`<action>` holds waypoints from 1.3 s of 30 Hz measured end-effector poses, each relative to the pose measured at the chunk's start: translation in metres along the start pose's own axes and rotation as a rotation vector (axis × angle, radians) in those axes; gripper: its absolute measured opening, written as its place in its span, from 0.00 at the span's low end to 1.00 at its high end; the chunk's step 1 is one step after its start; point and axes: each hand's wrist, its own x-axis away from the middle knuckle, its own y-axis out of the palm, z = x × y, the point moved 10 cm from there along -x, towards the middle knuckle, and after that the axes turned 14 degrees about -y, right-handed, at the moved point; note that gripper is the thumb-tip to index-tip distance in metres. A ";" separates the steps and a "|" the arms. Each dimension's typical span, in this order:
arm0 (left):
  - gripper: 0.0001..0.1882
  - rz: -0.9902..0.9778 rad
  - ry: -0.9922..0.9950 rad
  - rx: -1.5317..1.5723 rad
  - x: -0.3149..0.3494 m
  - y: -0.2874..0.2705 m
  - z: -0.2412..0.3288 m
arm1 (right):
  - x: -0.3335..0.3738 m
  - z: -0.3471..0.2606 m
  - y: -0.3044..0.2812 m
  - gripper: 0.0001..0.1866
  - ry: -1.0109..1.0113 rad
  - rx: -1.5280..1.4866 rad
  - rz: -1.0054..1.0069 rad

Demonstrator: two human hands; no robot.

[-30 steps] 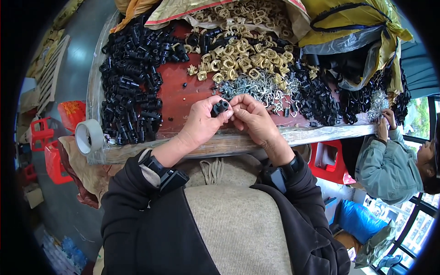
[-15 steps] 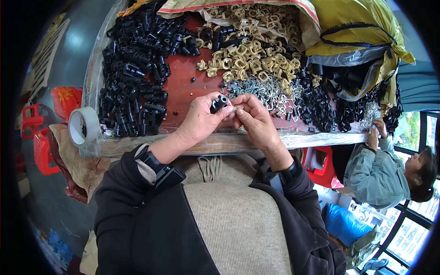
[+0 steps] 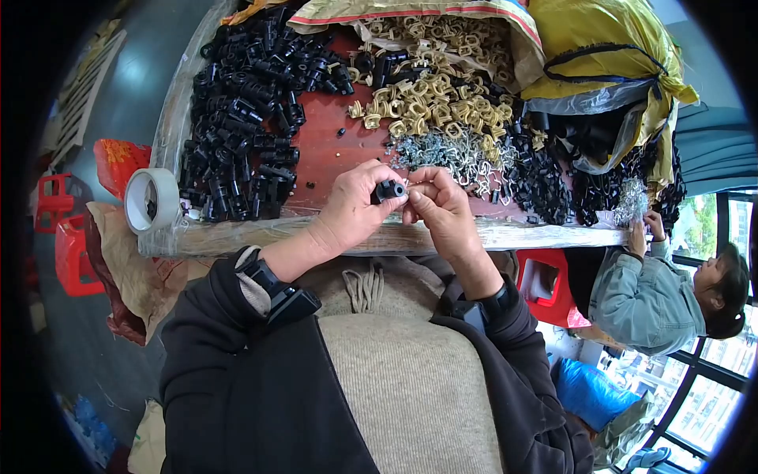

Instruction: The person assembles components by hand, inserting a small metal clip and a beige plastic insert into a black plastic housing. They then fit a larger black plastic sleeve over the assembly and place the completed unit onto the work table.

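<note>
My left hand (image 3: 354, 207) is closed round a black plastic tubular fitting (image 3: 389, 190), its round open end facing my right hand. Thumb and fingertips of my right hand (image 3: 444, 207) are pinched together right beside that end. Whatever small piece they hold is too hidden to name. Both hands hover over the table's near edge. Beyond them lie small metal clips and springs (image 3: 442, 154), then a heap of beige plastic clips (image 3: 442, 103). Many black fittings (image 3: 245, 118) are piled to the left of the red tabletop (image 3: 328, 146).
A roll of clear tape (image 3: 152, 201) stands at the table's left corner. Small black parts (image 3: 545, 186) and a yellow sack (image 3: 616, 47) lie to the right. A co-worker (image 3: 663, 292) sits at the right, hands at the table edge. Red stools (image 3: 549, 288) stand nearby.
My left hand has turned the black fitting so its open end points more toward my right hand. My right fingertips stay pinched close to it. The view has shifted slightly.
</note>
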 end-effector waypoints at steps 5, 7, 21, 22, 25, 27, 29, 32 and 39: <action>0.05 0.067 0.083 -0.071 -0.002 0.003 0.005 | 0.001 -0.006 -0.006 0.09 -0.084 0.174 0.005; 0.05 0.042 0.036 -0.069 -0.007 0.007 -0.001 | 0.001 -0.007 -0.012 0.09 -0.118 0.206 0.011; 0.09 -0.182 -0.545 0.451 -0.027 0.039 -0.048 | -0.011 -0.048 -0.027 0.07 -0.500 0.798 -0.090; 0.09 -0.182 -0.547 0.452 -0.027 0.039 -0.048 | -0.009 -0.053 -0.021 0.07 -0.574 0.789 -0.125; 0.10 -0.235 -0.521 0.481 -0.026 0.042 -0.042 | -0.007 -0.056 -0.016 0.06 -0.572 0.791 -0.114; 0.10 -0.261 -0.497 0.488 -0.024 0.043 -0.039 | -0.005 -0.060 -0.012 0.06 -0.577 0.795 -0.112; 0.10 -0.313 -0.453 0.498 -0.020 0.045 -0.033 | -0.003 -0.059 -0.011 0.05 -0.506 0.773 -0.119; 0.10 -0.341 -0.459 0.528 -0.013 0.044 -0.030 | 0.001 -0.059 -0.003 0.04 -0.460 0.773 -0.128; 0.10 -0.444 -0.613 0.777 0.013 0.042 -0.036 | 0.012 -0.064 0.022 0.03 -0.461 0.802 -0.153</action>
